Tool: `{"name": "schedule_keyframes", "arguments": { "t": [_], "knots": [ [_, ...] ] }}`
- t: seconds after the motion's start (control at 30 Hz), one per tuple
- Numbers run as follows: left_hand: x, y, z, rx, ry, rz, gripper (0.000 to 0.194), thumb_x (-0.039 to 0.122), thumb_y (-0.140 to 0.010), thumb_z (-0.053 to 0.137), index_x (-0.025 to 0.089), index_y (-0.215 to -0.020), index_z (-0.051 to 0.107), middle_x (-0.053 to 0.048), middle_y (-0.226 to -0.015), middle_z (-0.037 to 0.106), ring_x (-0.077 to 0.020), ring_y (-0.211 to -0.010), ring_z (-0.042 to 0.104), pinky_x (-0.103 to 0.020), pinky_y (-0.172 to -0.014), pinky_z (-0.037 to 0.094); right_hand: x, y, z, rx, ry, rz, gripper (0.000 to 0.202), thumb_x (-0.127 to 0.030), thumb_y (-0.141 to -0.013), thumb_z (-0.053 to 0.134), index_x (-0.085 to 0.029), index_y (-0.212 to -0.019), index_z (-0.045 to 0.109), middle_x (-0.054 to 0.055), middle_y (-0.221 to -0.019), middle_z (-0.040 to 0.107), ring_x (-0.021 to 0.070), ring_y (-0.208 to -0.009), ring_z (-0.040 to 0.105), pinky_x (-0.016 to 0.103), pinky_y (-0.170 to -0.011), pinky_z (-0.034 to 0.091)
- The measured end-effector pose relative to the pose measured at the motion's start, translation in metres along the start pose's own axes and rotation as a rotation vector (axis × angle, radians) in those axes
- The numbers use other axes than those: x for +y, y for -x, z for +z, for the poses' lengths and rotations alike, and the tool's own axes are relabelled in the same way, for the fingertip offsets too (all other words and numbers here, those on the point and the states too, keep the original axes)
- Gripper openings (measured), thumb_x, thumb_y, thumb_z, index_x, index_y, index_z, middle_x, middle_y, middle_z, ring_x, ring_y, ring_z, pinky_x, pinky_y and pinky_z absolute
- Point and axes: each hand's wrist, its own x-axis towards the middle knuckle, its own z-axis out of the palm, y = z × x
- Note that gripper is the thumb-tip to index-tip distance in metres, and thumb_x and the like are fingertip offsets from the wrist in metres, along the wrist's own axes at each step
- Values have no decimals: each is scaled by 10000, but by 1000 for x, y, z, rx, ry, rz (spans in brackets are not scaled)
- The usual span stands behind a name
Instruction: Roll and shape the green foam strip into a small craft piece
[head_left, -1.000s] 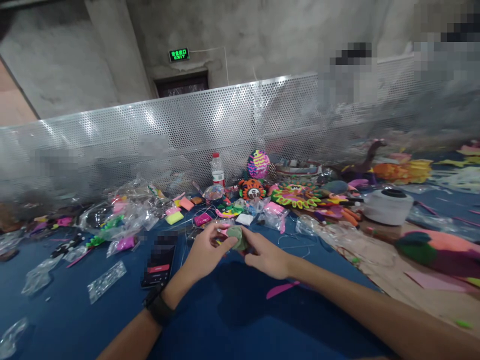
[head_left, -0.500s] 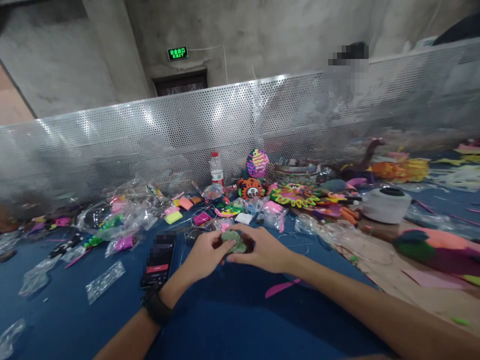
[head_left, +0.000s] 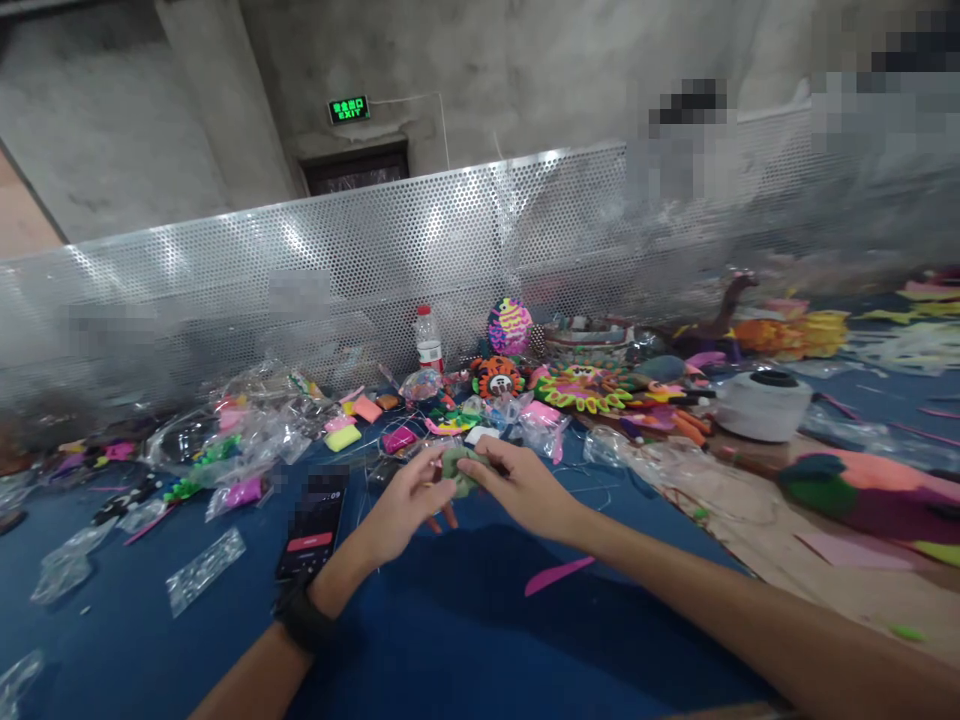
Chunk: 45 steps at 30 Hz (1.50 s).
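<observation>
A grey-green lump of clay (head_left: 459, 470) is held between both hands above the blue table (head_left: 435, 630). My left hand (head_left: 405, 505), with a black watch on its wrist, curls its fingers around the lump's left side. From the right, my right hand (head_left: 525, 490) presses its thumb and fingers on the lump. A phone (head_left: 312, 525) with a lit screen lies beside my left wrist. On the table below my right forearm is a magenta plastic knife (head_left: 557, 576).
Clear bags and clay packets, among them a yellow one (head_left: 343, 438), spread behind my hands. A red-capped bottle (head_left: 428, 342) stands near the perforated metal divider (head_left: 375, 250). At right are a white tub (head_left: 763, 405) and a colourful clay figure (head_left: 862, 490).
Both hands have shifted their fingers on the lump. My right thumb now lies over it, and some left fingers have dropped below. The view has moved slightly.
</observation>
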Motion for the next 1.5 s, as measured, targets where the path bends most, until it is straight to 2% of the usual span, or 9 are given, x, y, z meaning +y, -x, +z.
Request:
{"name": "schedule_keyframes", "arguments": {
  "t": [0.1,0.2,0.3,0.47,0.67,0.87,1.13,1.3,1.5],
  "knots": [
    [0,1,7,122,-234,104,644,468,-768,711,231,-1325,489,-93,-1103,662,-194,-792,642,-300,-682,522,3,-2,1,0,-43,44,363,-459,-904,506,-221,-643,426,-33,-546,506,121,-519,451,247,-500,333],
    [-2,-1,9,189,-254,109,473,458,-822,657,208,-1213,562,-62,-962,691,-182,-729,639,-287,-644,519,5,-1,3,-51,-167,110,384,-532,-906,495,-214,-693,475,-32,-556,516,114,-495,446,238,-464,330],
    [-2,-5,5,255,-187,98,342,461,-856,604,186,-1058,609,-18,-786,664,-149,-586,606,-258,-554,492,6,1,4,-127,-272,176,366,-538,-939,432,-195,-957,559,-12,-652,587,114,-497,480,251,-484,384],
    [-3,-7,-1,363,-203,76,316,494,-874,561,182,-881,608,52,-532,529,-130,-420,536,-233,-444,416,4,4,4,-161,-213,85,628,-426,-843,635,-223,-1383,387,10,-838,629,128,-584,524,280,-548,458],
    [-3,-5,7,343,-133,41,397,563,-867,536,210,-1047,562,65,-537,541,-133,-398,550,-231,-425,421,6,1,4,-72,-117,39,314,-379,-862,608,-224,-1132,642,2,-738,648,130,-559,526,285,-547,463],
    [-1,-8,8,336,55,-78,595,664,-884,392,170,-1178,545,5,-615,619,-169,-489,632,-255,-462,467,6,-2,-1,15,-108,47,191,-362,-921,509,-211,-965,618,-24,-645,575,116,-493,498,258,-498,413],
    [4,-8,8,245,215,-171,601,585,-795,640,205,-1252,547,-69,-967,689,-165,-637,666,-254,-494,515,6,-2,0,5,-198,54,245,-434,-921,483,-210,-1012,525,-29,-657,538,125,-505,500,266,-490,410],
    [2,-5,12,136,75,-101,572,584,-760,679,168,-1151,634,-40,-826,665,-148,-650,641,-228,-513,499,0,7,6,-101,-160,-27,354,-309,-901,511,-213,-1219,387,22,-823,653,156,-630,592,291,-575,459],
    [-2,-9,8,241,13,-10,447,568,-759,672,156,-931,670,19,-630,606,-103,-493,539,-231,-493,470,-3,12,9,-132,-159,-17,441,-315,-886,534,-199,-1281,377,45,-875,621,174,-715,599,298,-591,486]
  ]
}}
